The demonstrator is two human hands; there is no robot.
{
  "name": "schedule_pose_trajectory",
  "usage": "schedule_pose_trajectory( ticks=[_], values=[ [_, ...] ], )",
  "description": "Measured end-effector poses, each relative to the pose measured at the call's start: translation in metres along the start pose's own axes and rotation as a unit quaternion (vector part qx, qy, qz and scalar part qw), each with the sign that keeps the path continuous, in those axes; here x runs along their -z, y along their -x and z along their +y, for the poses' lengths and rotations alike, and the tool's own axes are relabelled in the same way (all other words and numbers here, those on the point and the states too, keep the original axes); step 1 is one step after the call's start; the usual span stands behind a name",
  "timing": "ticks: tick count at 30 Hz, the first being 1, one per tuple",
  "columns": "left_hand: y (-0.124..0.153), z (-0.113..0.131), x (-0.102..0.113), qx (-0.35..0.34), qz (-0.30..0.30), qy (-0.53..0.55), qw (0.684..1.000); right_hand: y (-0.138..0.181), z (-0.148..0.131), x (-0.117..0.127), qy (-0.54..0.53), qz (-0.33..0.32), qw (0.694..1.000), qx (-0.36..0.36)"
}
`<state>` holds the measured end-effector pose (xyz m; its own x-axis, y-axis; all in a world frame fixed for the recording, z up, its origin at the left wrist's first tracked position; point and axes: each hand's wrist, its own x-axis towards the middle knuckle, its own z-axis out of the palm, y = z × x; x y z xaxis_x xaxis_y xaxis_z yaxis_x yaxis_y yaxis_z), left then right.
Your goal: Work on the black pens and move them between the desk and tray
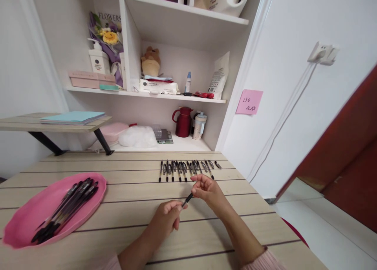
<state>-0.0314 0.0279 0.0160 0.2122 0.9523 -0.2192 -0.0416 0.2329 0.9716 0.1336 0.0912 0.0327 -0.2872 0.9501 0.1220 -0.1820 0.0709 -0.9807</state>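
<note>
While both hands are on one black pen (187,199), that's the step in hand: working a single pen in the air just above the worktop (132,223), near the front edge.

Left hand (167,217): curled nearly closed, fingers wrapped round the pen's lower end. Right hand (207,189): fingers bent, thumb and fingertips pinching the upper end. The pen runs tilted between them, low on my left and high on my right. Only a short dark stretch shows, and I can't tell if a cap is on or off.

Layout:
- row of pens (185,170) lies side by side on the worktop just beyond my right hand, not touching it; some small pieces sit at the right end of the row, too small to tell what they are.
- pink tray (17,223) is well off to my left, with a bundle of black pens (64,209) lying in it.

My read: this one is mid-handling, neither in the row nor in the tray. Whatever the next move is, it calls for a firm pinch at both ends and force kept along the pen's axis. It also needs clearance from the row ahead, so a knuckle doesn't scatter it.
</note>
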Motion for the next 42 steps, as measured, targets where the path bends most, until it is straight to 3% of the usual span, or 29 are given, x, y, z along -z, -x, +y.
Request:
schedule_pose_trajectory(
  ticks=[8,12,24,36,42],
  values=[
    [0.0,0.001,0.004,0.007,-0.033,0.08,0.996,0.005,-0.002,0.005,-0.02,0.026,0.999,-0.008],
    [0.0,0.001,0.004,0.003,-0.042,0.089,0.995,0.006,0.002,0.001,-0.018,0.007,1.0,-0.004],
    [-0.002,-0.004,0.0,-0.017,-0.025,0.108,0.994,0.005,0.006,-0.007,-0.007,-0.001,0.999,0.032],
    [0.004,0.001,0.002,0.025,-0.102,0.178,0.978,0.009,0.004,-0.006,-0.104,-0.042,0.994,0.01],
    [0.003,-0.001,0.002,0.021,-0.103,0.189,0.976,0.007,0.005,-0.007,-0.076,-0.002,0.997,0.012]
  ],
)
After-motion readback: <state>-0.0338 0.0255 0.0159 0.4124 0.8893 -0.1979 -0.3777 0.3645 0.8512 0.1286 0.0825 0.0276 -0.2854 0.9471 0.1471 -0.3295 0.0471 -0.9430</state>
